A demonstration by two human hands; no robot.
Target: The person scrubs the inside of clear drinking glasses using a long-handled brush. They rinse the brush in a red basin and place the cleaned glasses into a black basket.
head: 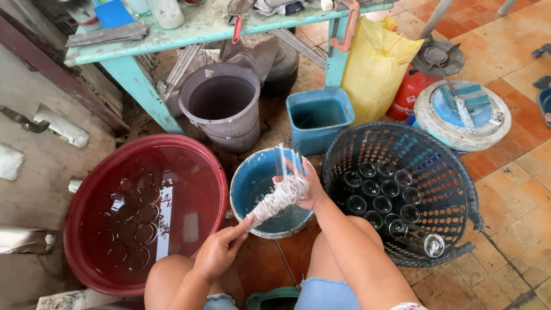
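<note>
- Clear glass tumbler [288, 162] sits in your right hand [309, 186], held tilted over the small blue bucket [248, 182] on the floor, its mouth toward you.
- Your left hand [221, 250] pinches the end of a soapy white scrubber [275, 200], whose head is pushed into the tumbler; both grips are closed tight on what they hold.
- Judging by the layout, many glasses [138, 215] lie submerged in the red basin [86, 195] at your left, seemingly unwashed.
- About a dozen glasses [381, 195] stand mouth-up in the dark perforated basket [453, 189] at your right, apparently done.
- So you look roughly midway, with this tumbler mid-scrub.
</note>
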